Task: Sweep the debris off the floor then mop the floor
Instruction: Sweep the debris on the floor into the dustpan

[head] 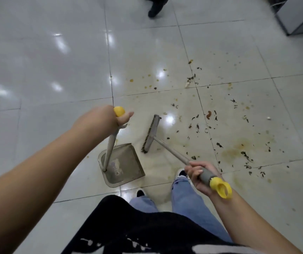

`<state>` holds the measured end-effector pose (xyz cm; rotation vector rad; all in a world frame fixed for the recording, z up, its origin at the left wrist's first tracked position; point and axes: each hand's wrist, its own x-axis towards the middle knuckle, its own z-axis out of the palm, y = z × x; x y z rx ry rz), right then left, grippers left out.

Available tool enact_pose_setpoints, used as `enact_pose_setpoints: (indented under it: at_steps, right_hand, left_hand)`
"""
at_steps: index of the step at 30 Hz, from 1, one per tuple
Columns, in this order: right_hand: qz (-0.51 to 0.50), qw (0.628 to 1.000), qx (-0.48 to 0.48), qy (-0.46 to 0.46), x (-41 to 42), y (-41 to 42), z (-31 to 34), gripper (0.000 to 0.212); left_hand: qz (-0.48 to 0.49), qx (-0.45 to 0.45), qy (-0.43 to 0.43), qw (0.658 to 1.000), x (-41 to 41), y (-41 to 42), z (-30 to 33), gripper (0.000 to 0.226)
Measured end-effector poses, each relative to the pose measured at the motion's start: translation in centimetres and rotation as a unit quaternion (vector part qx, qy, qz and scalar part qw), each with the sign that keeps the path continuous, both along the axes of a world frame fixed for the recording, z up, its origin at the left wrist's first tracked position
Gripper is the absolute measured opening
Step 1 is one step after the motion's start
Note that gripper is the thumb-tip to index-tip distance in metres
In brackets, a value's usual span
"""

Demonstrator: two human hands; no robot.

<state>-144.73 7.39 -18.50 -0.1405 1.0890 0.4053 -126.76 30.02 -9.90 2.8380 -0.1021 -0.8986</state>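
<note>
Glossy pale grey square floor tiles (pixel 46 57) with dark grout lines, ceiling-light glare, possibly a grey cabinet corner (pixel 299 17) top right

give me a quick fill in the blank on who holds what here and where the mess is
1. The left hand grips the handle of the ____.
2. The right hand grips the handle of the ____.
3. The brush head rests on the floor just ____ of the pan's open edge.
4. Each handle ends in a cap coloured ____.

Missing words: dustpan; broom; right; yellow
</note>
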Motion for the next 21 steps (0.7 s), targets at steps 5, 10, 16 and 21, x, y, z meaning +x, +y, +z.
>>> enact_pose_setpoints:
  at_steps: [5,10,16,21]
  right_hand:
    - [0.044,0.999,0.012,0.028,5.4,-0.3,-4.2,0.019]
    - [-0.052,0.997,0.007,0.064,10.0,-4.6,-6.0,0.008]
    - [0.048,0.997,0.027,0.061,10.4,-9.9,-4.9,0.006]
    - [0.077,0.991,-0.101,0.049,8.0,-15.8,-4.6,0.024]
  left_hand:
    - [0.026,-0.015,-0.028,0.999,-1.3,-0.4,-1.4,0.056]
    - [0.057,0.024,-0.055,0.997,-2.4,-3.2,-1.7,0.055]
    - [0.103,0.079,-0.065,0.989,-2.7,-5.6,-1.9,0.052]
    - [0.101,0.067,-0.070,0.990,-2.5,-7.9,-2.2,0.053]
